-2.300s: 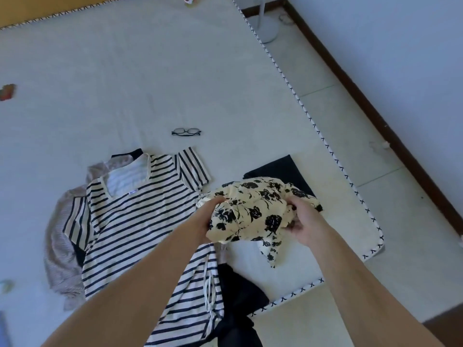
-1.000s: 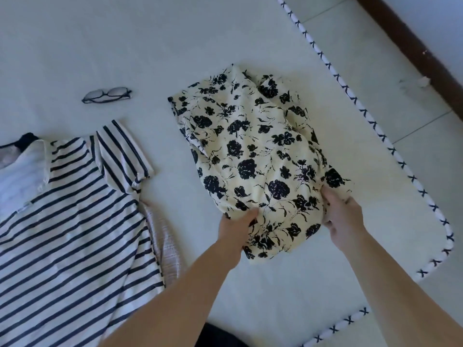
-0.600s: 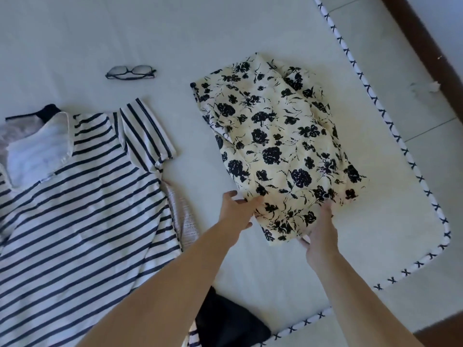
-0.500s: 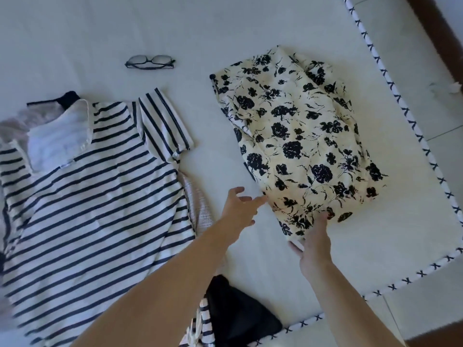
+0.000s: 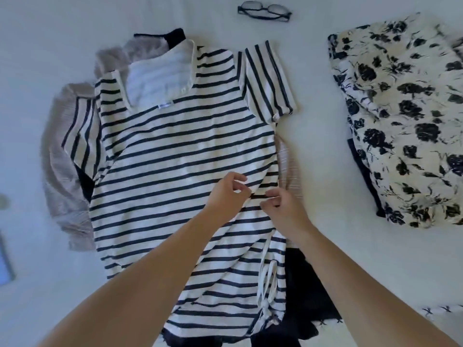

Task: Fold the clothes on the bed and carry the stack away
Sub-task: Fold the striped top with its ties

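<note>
While the floral garment point(image 5: 411, 126) lies aside, both hands' grips point(image 5: 229, 190) point(image 5: 284, 209) pinch the striped shirt point(image 5: 175, 151).

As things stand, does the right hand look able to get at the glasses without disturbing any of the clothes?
Probably yes. The right hand is over the striped shirt, and the glasses lie alone on bare bed beyond it. The strip between the shirt's sleeve and the floral garment looks free, though it's a long forward stretch.

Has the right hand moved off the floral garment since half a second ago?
Yes. The right hand has left the floral garment and gone leftward, now pinching the striped shirt beside the left hand.
</note>
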